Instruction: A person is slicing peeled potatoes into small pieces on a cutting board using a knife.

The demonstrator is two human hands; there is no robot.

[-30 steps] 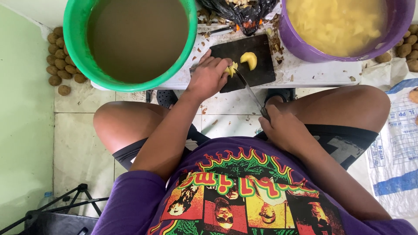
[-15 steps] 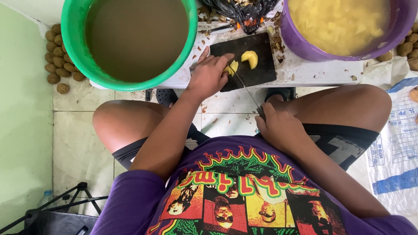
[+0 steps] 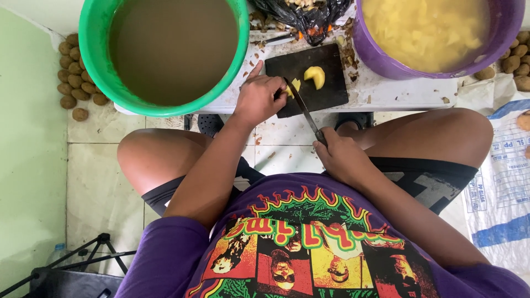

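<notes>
A dark cutting board (image 3: 326, 91) lies on a low white table (image 3: 386, 91). My left hand (image 3: 258, 98) pins a peeled yellow potato piece (image 3: 292, 87) against the board's near left part. A second, larger potato half (image 3: 315, 76) rests free in the board's middle. My right hand (image 3: 339, 155) grips the handle of a long knife (image 3: 302, 108), and the blade slants up to the piece under my left fingers.
A green bucket (image 3: 94, 60) of murky water stands at the left, a purple bucket (image 3: 381, 60) of cut yellow potato in water at the right. A black bag (image 3: 309, 14) of peels sits behind the board. Unpeeled potatoes (image 3: 74, 74) lie on the floor left and right.
My right hand and knife have shifted slightly left and forward, so the blade now lies closer across the held piece. My left hand has stayed on the potato.
</notes>
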